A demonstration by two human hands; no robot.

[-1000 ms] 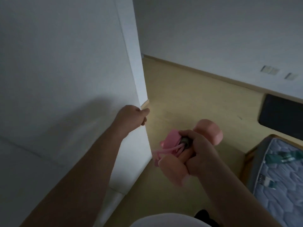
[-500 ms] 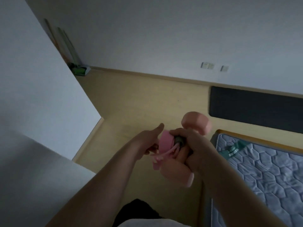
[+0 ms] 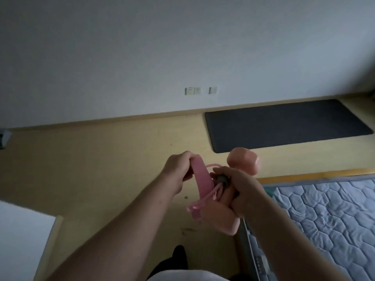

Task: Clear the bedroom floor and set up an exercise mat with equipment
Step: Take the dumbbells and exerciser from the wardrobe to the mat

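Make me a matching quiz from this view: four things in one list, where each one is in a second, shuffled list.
1. mat
2. dumbbell
3. pink handle
4. mattress

A. gripped in the left hand
B. flat on the floor by the wall
C. lower right, quilted
D. held in the right hand

Pairs: 1-B, 2-D, 3-A, 4-C

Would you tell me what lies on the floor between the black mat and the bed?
Nothing: in the head view, only bare wooden floor separates the black mat from the bed.
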